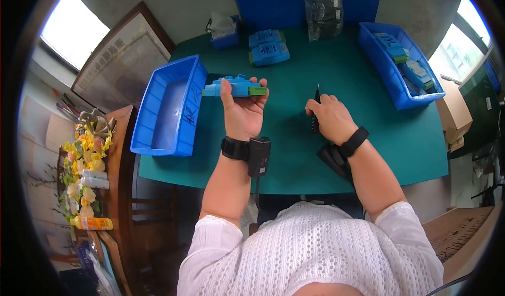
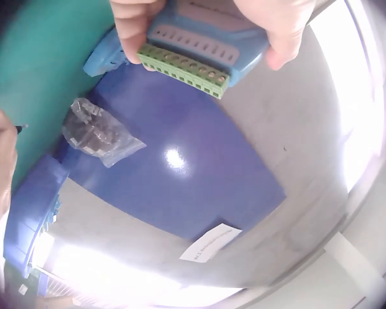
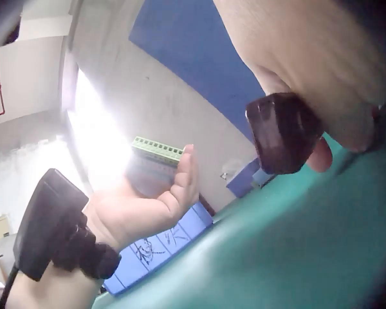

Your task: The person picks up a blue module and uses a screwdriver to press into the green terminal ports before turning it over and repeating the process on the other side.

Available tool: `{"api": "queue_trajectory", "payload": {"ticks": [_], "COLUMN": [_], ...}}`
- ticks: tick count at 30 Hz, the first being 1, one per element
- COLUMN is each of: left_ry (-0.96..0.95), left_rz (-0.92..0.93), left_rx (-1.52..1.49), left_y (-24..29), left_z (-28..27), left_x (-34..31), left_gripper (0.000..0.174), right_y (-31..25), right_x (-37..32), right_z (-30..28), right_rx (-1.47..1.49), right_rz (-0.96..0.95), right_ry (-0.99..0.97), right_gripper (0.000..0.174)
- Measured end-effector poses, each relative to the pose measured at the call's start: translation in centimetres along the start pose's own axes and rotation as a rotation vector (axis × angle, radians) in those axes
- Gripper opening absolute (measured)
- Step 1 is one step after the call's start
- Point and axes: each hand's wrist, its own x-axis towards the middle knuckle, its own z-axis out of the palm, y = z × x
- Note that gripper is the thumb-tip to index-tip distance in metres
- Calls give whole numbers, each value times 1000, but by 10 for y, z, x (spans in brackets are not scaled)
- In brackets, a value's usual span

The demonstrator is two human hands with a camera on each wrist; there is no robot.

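Held up over the left part of the table, a light-blue electronic module (image 1: 236, 88) with green screw terminal blocks (image 2: 183, 69) sits between the thumb and fingers of my left hand (image 1: 244, 114). The left wrist view shows a row of screw heads along the green block. My right hand (image 1: 335, 120) grips a black screwdriver (image 1: 314, 123) over the middle of the table, its thin tip pointing away from me. In the right wrist view its dark faceted handle end (image 3: 284, 134) sticks out of the fist. Hand and screwdriver are apart from the module.
An open blue bin (image 1: 167, 149) stands left, beside my left hand. Another blue bin (image 1: 405, 100) at right holds several blue modules. More modules (image 1: 269, 49) lie at the back, between a small blue box (image 1: 225, 42) and a plastic bag of dark parts (image 1: 325, 14).
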Motion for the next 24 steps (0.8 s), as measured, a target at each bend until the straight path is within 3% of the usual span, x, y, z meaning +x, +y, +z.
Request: {"api": "queue_trajectory", "payload": {"ticks": [9,12,14,16,18,22,24], "left_ry": [48,1,-7,-18,-33,-126,-180], "left_rz": [-5,-26,-20,-25,-46,-83,-115], "left_rx": [-50,-38,-19,-12,-20,-88,-153], "left_y": [6,6,6,7,6,6,7], "left_z": [-13,-15,-9,-9,-10,-7,-7], "left_x": [11,12,9,8,8,7,6], "left_gripper": [47,46,46,47,47,53,58], "right_y": [-3,4,31,72,116,189,249], "right_x": [-1,4,26,49,62,73,83], "right_z": [8,-2,-21,-54,-90,-118,-104], "right_rx": [-68,-45,-161,-184,-221,-230,-205], "right_rz": [-25,-11,13,46,226,810,834], "right_ry": [59,11,144,453,600,346,200], "right_gripper": [11,27,37,42,48,51,57]}}
